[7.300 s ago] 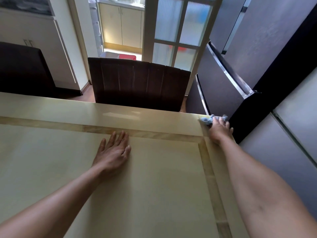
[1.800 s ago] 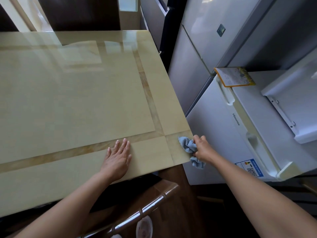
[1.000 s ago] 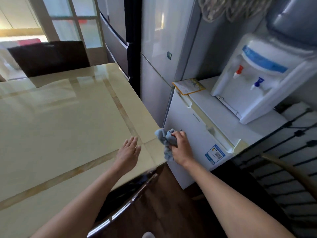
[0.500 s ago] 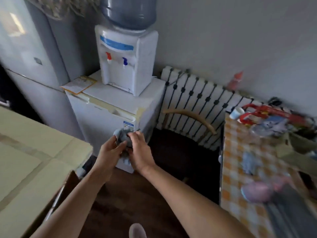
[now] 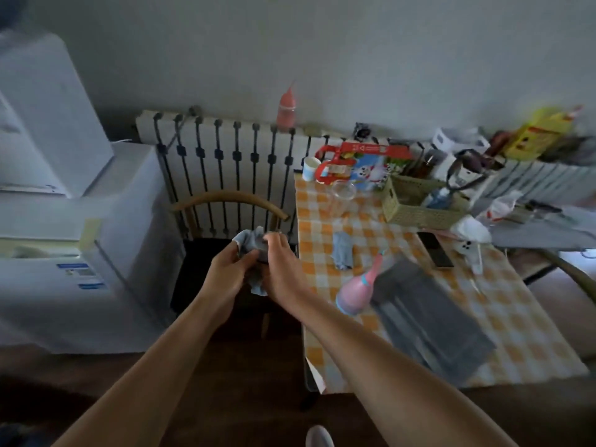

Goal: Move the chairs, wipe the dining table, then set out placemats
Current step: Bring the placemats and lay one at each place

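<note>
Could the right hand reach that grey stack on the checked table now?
Probably yes: the grey stack lies just right of the right hand, nothing covering it. But that hand grips the blue cloth, and the pink bottle stands between.

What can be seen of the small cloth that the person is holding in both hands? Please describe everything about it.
The cloth is small, pale blue-grey and looks soft, like a thin wiping rag. It is crumpled into a bunch, not spread or folded. The left hand and the right hand both grip it in the air; one wad sticks up above the fingers and a short tail hangs below. It touches nothing else and shows against a chair's dark seat.
</note>
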`<state>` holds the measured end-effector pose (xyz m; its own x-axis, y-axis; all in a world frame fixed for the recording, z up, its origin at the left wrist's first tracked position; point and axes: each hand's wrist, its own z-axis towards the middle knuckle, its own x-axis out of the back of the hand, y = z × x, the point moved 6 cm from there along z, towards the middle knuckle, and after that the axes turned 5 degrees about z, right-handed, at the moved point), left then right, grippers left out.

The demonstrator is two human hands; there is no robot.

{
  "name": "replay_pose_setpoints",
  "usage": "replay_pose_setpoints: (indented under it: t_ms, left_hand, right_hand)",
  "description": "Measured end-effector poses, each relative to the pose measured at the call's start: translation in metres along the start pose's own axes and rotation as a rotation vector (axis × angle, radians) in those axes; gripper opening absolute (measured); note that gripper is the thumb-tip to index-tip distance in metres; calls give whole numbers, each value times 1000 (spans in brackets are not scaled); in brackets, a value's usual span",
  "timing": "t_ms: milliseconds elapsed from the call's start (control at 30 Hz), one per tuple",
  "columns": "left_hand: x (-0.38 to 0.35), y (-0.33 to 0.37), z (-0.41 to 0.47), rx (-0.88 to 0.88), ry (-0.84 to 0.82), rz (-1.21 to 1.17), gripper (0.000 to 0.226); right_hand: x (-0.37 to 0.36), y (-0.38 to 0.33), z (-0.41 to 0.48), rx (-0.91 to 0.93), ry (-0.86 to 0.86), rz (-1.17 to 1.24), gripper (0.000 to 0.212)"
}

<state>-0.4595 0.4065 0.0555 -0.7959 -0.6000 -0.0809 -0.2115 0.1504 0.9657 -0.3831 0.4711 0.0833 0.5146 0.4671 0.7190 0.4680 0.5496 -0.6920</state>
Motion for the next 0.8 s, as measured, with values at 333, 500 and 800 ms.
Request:
replay_pose_setpoints:
  t_ms: [333, 500, 800]
  left_hand:
    - [-138, 4, 128, 48, 135, -121, 38]
    - [-183, -27, 191, 149, 186, -140, 39]
    - [-211, -141, 251, 385, 179, -9, 31]
  right_hand:
    - [102, 116, 101, -13, -274, -9, 54]
    - [114, 197, 151, -221, -451, 175, 62]
    - [73, 314, 169, -504, -682, 553, 62]
